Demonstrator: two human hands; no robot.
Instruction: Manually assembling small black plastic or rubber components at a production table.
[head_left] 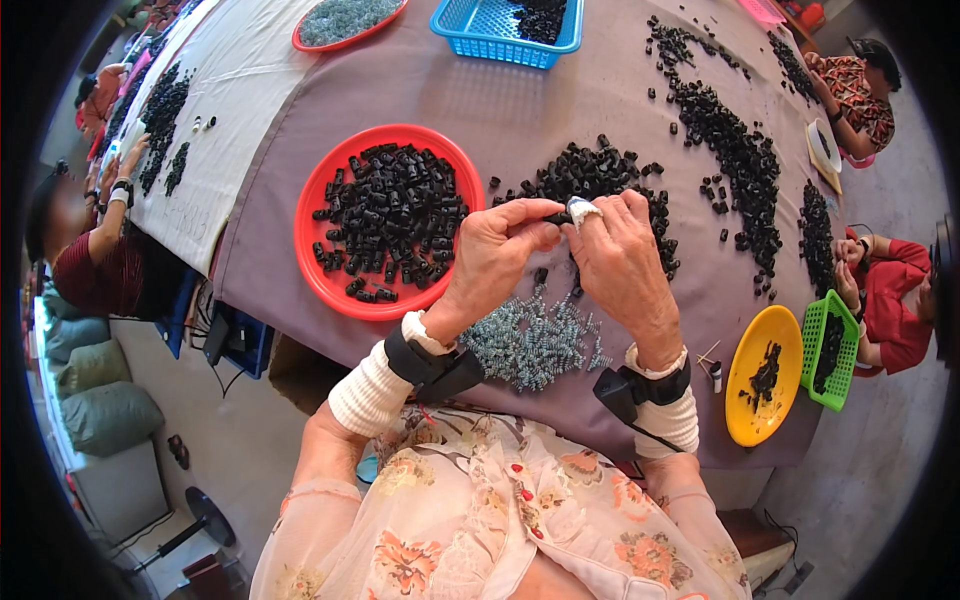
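Note:
My left hand [497, 255] is closed in a pinch, a small black plastic part [557, 218] showing at its thumb and index fingertips. Close against it, my right hand [628, 262] has its fingers curled together, with a white wrap [581, 208] on a fingertip; what these fingers grip is hidden. Behind the hands lies a heap of black plastic parts [590, 172]. Below them, near the table's front edge, is a pile of small metal springs [532, 342]. A red round tray [307, 250] full of similar black parts stands beside my left hand.
A yellow plate [783, 375] and a green basket [812, 345] with black pieces stand at the right. A blue basket [490, 47] and a red dish of springs [350, 22] are at the far side. Other people sit left and right, around the cloth-covered table [290, 150].

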